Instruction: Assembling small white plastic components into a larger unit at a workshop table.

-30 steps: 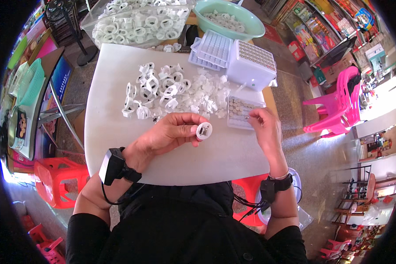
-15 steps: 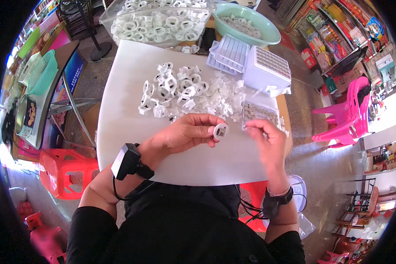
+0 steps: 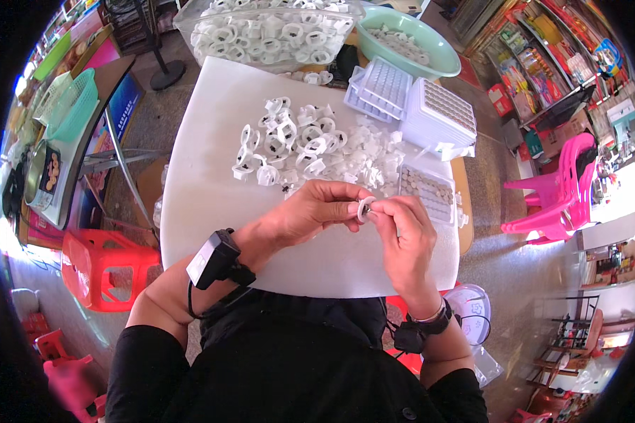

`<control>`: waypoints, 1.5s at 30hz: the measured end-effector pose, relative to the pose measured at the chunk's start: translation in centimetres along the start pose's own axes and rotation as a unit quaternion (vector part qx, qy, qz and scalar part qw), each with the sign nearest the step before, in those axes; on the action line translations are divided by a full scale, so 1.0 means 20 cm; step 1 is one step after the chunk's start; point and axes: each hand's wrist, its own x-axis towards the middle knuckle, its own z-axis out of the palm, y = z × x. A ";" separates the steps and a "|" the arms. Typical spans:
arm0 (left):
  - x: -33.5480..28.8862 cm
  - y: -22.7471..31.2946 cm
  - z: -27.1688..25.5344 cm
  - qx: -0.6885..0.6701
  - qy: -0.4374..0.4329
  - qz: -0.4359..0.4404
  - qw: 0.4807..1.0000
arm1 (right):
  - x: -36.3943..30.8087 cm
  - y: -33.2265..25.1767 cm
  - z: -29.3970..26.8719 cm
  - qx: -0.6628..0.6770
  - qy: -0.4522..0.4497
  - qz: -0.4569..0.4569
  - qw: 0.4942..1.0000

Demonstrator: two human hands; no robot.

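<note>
My left hand (image 3: pixel 309 213) holds a small round white plastic part (image 3: pixel 363 209) between thumb and fingers, above the near side of the table. Against the part's right side, the thumb and forefinger of my right hand (image 3: pixel 406 236) are pinched together. Whatever sits between those right fingertips is too small and covered to make out. Just beyond my right hand lies a clear tray (image 3: pixel 441 214) with rows of small round greyish discs. A heap of similar white ring-shaped parts (image 3: pixel 279 141) and a pile of small white pieces (image 3: pixel 369 156) lie past my hands.
The white tabletop (image 3: pixel 204 204) carries stacked white trays (image 3: pixel 441 113) at the far right. Behind it stand a clear bin (image 3: pixel 261 53) of white parts and a pale green basin (image 3: pixel 441 63). A red stool (image 3: pixel 109 264) is on the left, pink chairs (image 3: pixel 564 190) on the right.
My right hand has moved left from the disc tray to the round part in my left hand. The part has turned more edge-on, and the view has shifted slightly.
</note>
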 end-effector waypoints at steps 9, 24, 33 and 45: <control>0.00 0.00 0.01 0.058 0.012 0.015 0.998 | 0.03 0.02 -0.04 0.142 -0.068 0.157 0.975; 0.01 0.01 0.00 0.089 -0.035 -0.014 0.995 | 0.00 0.04 -0.04 0.159 -0.116 0.112 0.974; 0.02 -0.01 -0.02 0.096 -0.035 -0.026 0.994 | -0.06 0.05 0.01 0.199 -0.074 0.130 0.968; 0.02 0.00 0.01 0.023 -0.056 -0.021 0.998 | -0.05 0.06 -0.02 0.253 -0.053 0.136 0.957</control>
